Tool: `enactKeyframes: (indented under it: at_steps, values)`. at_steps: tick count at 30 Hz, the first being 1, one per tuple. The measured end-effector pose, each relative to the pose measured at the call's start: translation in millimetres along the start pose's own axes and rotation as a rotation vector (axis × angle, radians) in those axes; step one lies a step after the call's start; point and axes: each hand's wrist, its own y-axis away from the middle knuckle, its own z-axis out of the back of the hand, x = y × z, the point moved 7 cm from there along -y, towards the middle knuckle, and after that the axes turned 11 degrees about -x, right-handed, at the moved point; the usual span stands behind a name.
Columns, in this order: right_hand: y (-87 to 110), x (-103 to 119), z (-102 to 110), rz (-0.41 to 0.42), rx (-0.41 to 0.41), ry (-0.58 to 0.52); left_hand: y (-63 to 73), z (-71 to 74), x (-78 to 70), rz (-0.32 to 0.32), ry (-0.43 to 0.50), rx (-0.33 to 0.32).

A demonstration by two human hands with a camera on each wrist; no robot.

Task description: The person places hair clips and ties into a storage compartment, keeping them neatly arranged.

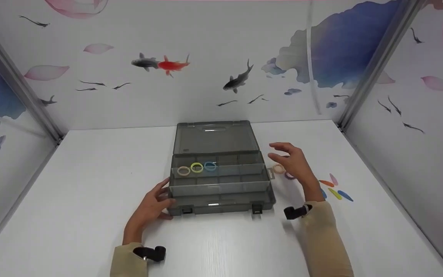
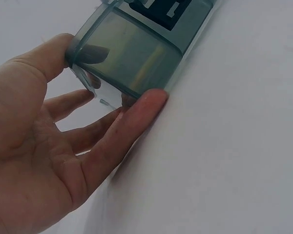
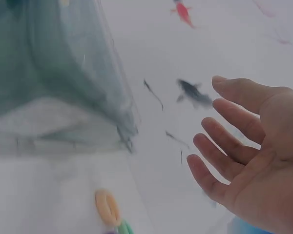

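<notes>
A smoky-grey compartment box [image 1: 221, 210] stands with its lid [image 1: 215, 139] folded back. My left hand [image 1: 150, 206] holds its front left corner, thumb and fingers around the corner in the left wrist view. Three hair ties lie in the back row: a peach hair tie [image 1: 184, 175], a yellow hair tie [image 1: 197, 172] and a blue hair tie [image 1: 210, 170]. Right of the box, my right hand [image 1: 296, 163] is raised, fingers spread and holding nothing. Beneath it on the table are another peach hair tie [image 3: 107, 208] and a purple hair tie [image 1: 290, 176], partly hidden by the hand.
Several hair clips lie right of my right forearm, among them a pink clip [image 1: 333, 179], an orange clip [image 1: 327, 183], a yellow clip [image 1: 335, 193] and a blue clip [image 1: 345, 196]. Panels printed with fish [image 1: 173, 65] enclose the white table [image 1: 102, 173] at back and sides.
</notes>
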Motion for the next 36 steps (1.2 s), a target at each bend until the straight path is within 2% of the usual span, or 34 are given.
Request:
enactKeyframes:
  at_steps: [7,11,21,29,36]
  values:
    - [-1.7,-28,24,-0.064,-0.036,0.089,0.0,0.2,-1.3,0.004,-0.006,-0.006]
    - [-1.0,-46,30,-0.107,-0.043,0.146,-0.7,-0.9,-3.0,-0.003,-0.01,0.002]
    - [0.2,-74,14,-0.147,0.111,0.266,-0.3,-0.1,-0.9,-0.007,-0.002,0.002]
    - [0.0,-81,8,-0.169,0.147,0.284,-0.9,0.3,0.3,-0.004,0.002,0.001]
    - [2.1,-90,4,-0.205,0.189,0.344,-1.8,-0.1,-0.2,-0.008,-0.013,-0.01]
